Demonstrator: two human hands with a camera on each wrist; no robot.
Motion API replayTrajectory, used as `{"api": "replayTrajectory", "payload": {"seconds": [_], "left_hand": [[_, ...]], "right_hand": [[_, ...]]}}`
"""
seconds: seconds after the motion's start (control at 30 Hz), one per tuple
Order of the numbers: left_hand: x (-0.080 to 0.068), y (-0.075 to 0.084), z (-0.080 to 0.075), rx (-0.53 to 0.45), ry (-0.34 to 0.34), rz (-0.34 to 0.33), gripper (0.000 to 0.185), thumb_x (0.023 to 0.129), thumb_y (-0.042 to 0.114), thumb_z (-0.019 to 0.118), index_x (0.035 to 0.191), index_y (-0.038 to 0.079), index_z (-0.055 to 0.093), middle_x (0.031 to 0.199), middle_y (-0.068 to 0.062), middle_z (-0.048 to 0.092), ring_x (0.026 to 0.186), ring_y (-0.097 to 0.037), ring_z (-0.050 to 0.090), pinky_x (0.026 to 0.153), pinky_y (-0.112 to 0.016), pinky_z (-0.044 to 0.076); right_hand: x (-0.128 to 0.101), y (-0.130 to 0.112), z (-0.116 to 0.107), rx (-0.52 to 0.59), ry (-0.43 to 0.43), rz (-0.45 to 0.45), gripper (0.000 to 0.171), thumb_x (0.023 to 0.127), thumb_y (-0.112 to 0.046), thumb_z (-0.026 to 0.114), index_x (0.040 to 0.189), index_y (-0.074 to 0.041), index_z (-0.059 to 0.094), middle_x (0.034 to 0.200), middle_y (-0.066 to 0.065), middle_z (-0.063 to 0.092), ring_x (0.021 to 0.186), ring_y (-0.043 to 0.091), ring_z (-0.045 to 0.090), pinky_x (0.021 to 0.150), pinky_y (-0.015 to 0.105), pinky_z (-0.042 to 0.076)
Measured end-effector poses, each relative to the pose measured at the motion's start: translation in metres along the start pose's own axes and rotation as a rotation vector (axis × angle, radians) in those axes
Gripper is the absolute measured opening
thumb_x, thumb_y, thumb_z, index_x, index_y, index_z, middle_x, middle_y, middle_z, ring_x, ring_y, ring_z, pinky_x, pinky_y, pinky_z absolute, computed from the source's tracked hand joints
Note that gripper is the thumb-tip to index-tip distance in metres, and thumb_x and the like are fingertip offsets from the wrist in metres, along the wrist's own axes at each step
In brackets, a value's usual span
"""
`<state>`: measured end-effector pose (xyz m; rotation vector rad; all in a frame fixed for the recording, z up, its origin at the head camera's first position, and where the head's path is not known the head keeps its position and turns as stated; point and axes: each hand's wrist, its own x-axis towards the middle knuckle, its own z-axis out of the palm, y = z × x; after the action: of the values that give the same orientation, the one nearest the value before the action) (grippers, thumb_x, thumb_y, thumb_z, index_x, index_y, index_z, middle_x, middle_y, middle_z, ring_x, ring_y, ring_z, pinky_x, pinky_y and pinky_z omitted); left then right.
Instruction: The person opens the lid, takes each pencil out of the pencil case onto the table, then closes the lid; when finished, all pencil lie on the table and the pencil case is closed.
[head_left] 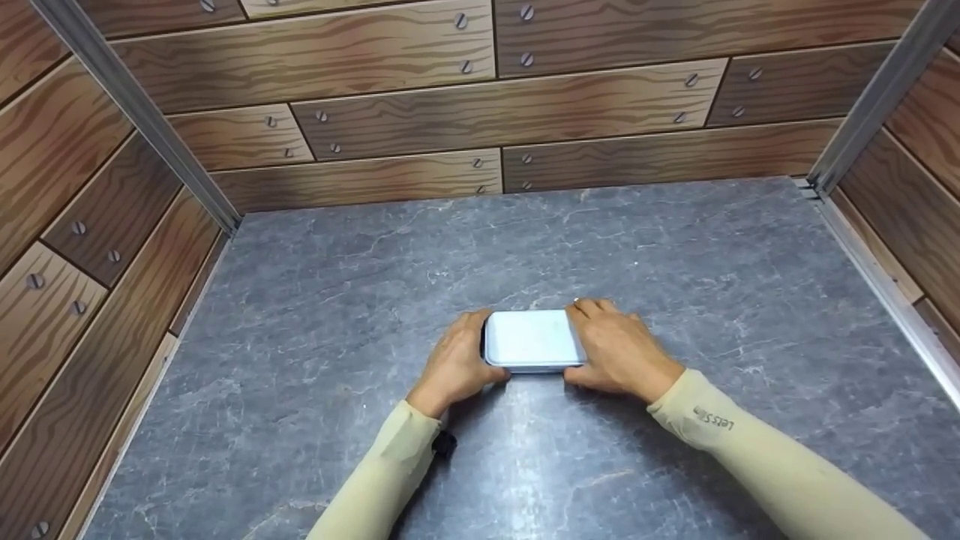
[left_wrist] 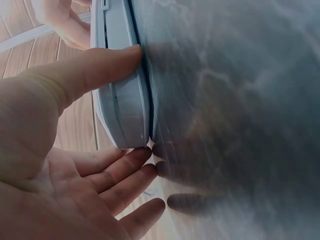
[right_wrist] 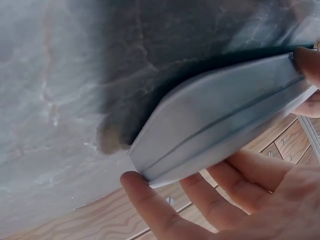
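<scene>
Wooden plank walls [head_left: 420, 120] with screw heads on three sides, metal strips [head_left: 135, 112] in the corners. Below, a big grey stone-look table top [head_left: 675, 247], seen from the head view. Two long tan sleeves [head_left: 772, 465] reaching in from the bottom edge, small dark writing on the right one. In the middle of the table, near the front, a flat pale blue tin [head_left: 531, 339] with round corners, lid shut, lying flat on the grey top. Right hand [head_left: 619, 352] on the right end of the tin, fingers over its top edge and thumb at the near side, clamped on it. Left hand [head_left: 456, 364] at the left end, thumb pressed against the near side of the tin, other fingers bent round the far corner, so gripping too. In the left wrist view, thumb [left_wrist: 95, 70] straight along the side of the tin [left_wrist: 125, 100], fingertips [left_wrist: 137, 162] just at its corner, touching the table. In the right wrist view, tin [right_wrist: 225, 120] held between fingers [right_wrist: 150, 200] below and thumb at the far end, a thin seam line along its side. A small black thing [head_left: 444, 444] at the left wrist, too small to tell.
</scene>
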<state>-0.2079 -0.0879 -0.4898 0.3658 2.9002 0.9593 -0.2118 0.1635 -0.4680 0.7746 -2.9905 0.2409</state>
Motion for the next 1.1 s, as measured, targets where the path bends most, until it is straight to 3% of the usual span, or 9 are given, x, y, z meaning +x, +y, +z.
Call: {"api": "replayTrajectory", "payload": {"seconds": [0.2,0.43,0.67,0.93,1.1], "left_hand": [[0.000,0.000,0.000,0.003,0.009,0.012,0.096,0.067,0.018,0.094,0.149,0.005,0.047,0.143,-0.015,0.057,0.134,-0.032,0.055,0.115,-0.046,0.045],[-0.003,0.001,-0.002,-0.029,-0.013,-0.019,0.104,0.066,0.024,0.096,0.152,0.003,0.042,0.143,-0.015,0.056,0.134,-0.031,0.054,0.116,-0.046,0.045],[-0.004,0.000,-0.007,-0.059,-0.037,-0.082,0.108,0.067,0.031,0.096,0.154,0.004,0.039,0.147,-0.013,0.054,0.137,-0.031,0.051,0.119,-0.046,0.042],[-0.003,-0.005,-0.007,-0.056,-0.054,-0.055,0.095,0.071,0.035,0.093,0.150,0.008,0.048,0.146,-0.009,0.055,0.137,-0.029,0.051,0.118,-0.045,0.042],[-0.002,-0.008,-0.008,-0.064,-0.056,-0.038,0.091,0.072,0.034,0.092,0.149,0.009,0.050,0.146,-0.008,0.056,0.138,-0.029,0.051,0.120,-0.045,0.040]], "right_hand": [[0.000,0.003,-0.008,0.024,-0.003,-0.033,0.091,0.071,-0.044,0.080,0.142,0.006,0.054,0.139,0.023,0.059,0.124,0.041,0.058,0.087,0.062,0.057],[-0.001,0.023,-0.028,0.190,-0.049,-0.077,0.078,0.078,-0.042,0.085,0.137,0.004,0.060,0.137,0.025,0.061,0.124,0.042,0.061,0.105,0.057,0.052],[-0.003,0.045,-0.049,0.269,-0.059,-0.077,0.059,0.080,-0.033,0.084,0.131,-0.006,0.069,0.127,0.015,0.069,0.115,0.035,0.066,0.100,0.053,0.055],[-0.010,0.050,-0.037,0.223,-0.120,-0.087,0.078,0.073,-0.028,0.091,0.139,0.000,0.060,0.139,0.017,0.061,0.127,0.039,0.060,0.109,0.056,0.049],[-0.008,0.052,-0.036,0.230,-0.131,-0.094,0.077,0.073,-0.026,0.090,0.139,0.001,0.059,0.140,0.018,0.061,0.127,0.039,0.060,0.109,0.056,0.049]]}}
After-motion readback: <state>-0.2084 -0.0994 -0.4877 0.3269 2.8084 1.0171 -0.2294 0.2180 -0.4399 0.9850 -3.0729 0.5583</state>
